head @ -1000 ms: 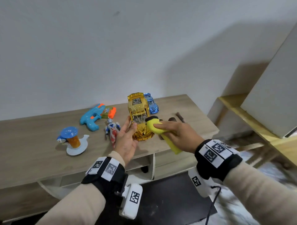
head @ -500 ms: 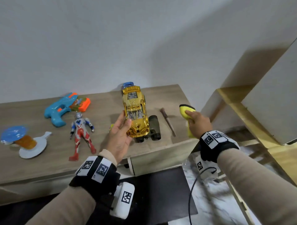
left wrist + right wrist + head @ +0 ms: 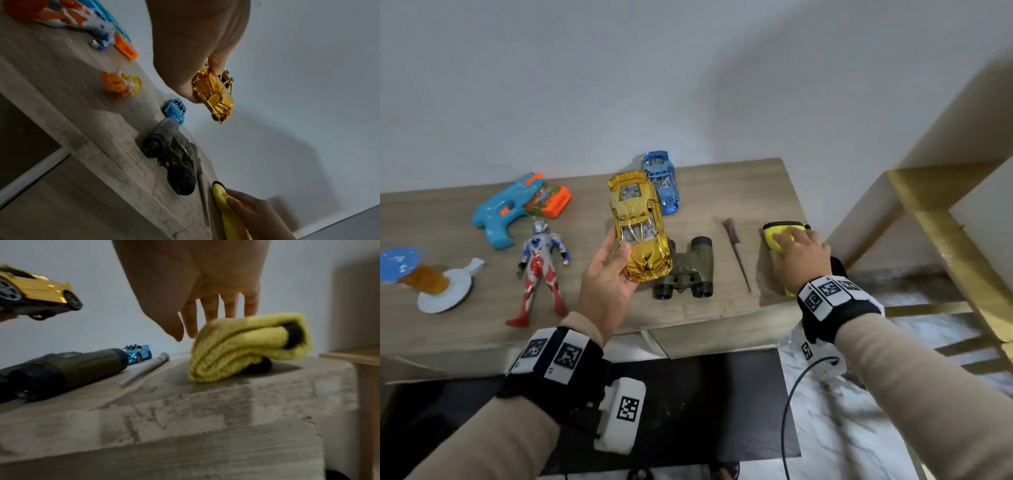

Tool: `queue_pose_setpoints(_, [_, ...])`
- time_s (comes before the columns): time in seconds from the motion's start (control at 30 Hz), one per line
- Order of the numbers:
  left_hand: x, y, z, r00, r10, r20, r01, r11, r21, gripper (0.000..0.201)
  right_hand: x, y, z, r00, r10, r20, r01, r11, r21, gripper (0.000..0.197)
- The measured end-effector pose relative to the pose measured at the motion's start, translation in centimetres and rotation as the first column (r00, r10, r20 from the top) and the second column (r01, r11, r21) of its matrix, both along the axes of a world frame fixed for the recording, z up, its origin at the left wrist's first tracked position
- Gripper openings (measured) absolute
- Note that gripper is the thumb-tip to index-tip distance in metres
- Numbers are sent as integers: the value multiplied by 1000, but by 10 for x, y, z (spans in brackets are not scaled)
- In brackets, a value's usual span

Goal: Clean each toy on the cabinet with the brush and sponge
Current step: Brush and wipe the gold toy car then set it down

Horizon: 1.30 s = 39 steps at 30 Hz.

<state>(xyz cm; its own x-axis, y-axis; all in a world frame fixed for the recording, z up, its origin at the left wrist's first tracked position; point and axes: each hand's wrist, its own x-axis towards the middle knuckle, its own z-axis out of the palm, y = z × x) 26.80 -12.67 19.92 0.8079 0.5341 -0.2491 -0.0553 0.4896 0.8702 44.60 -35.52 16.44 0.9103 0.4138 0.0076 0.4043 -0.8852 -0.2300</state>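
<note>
The right hand (image 3: pixel 799 262) has come down since half a second ago: its straight fingers now rest on the yellow sponge (image 3: pixel 779 234), which lies on the tabletop (image 3: pixel 722 301) at the right edge, its near end hidden under the palm. The left hand (image 3: pixel 607 274) still grips the shiny gold toy car (image 3: pixel 638 228), lifted above the binoculars (image 3: pixel 688 269). The thin brown brush (image 3: pixel 736 251) lies between binoculars and sponge.

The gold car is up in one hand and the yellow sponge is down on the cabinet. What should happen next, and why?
Probably the right hand should move over and pick up the brush. Its straight fingers only rest on the sponge, which lies on the cabinet, while the left hand holds the gold car up, waiting.
</note>
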Motion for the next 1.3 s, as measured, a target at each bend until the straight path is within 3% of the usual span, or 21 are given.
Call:
queue_pose_setpoints(0.2, [-6, 11, 4, 999, 30, -12, -29, 998, 57, 46, -22, 27, 3, 970, 243, 11, -242, 960, 139, 15])
queue_pose_setpoints(0.33, [-11, 21, 8, 1000, 22, -20, -22, 999, 45, 45, -32, 36, -5, 983, 141, -113, -122, 980, 160, 23])
queue_pose_setpoints(0.5, [-12, 43, 4, 998, 51, -34, -50, 998, 22, 49, -29, 47, -9, 987, 42, -158, -26, 995, 101, 28])
queue_pose_setpoints(0.6, [-6, 58, 2, 998, 32, -55, -32, 999, 6, 51, -29, 53, 3, 980, -53, -190, 88, 980, 179, 28])
queue_pose_setpoints(0.77, [16, 92, -1, 998, 21, -53, -25, 996, -83, 54, -34, 70, 53, 972, -198, -128, 234, 873, 428, 27])
queue_pose_setpoints(0.87, [35, 116, -4, 997, -4, -82, -1, 998, -58, 53, -38, 87, 80, 958, -253, -137, 286, 797, 532, 27])
queue_pose_setpoints(1.1, [83, 165, -27, 981, -65, -184, 61, 998, -24, 44, -53, 132, 103, 937, -210, -278, 347, 490, 800, 18])
queue_pose_setpoints(1.23, [98, 181, -41, 971, -86, -223, 73, 995, -65, 43, -64, 153, 109, 939, -184, -291, 343, 445, 827, 17])
queue_pose_setpoints(1.3, [105, 186, -48, 961, -104, -255, 106, 994, -6, 43, -68, 160, 110, 940, -180, -291, 342, 437, 832, 16])
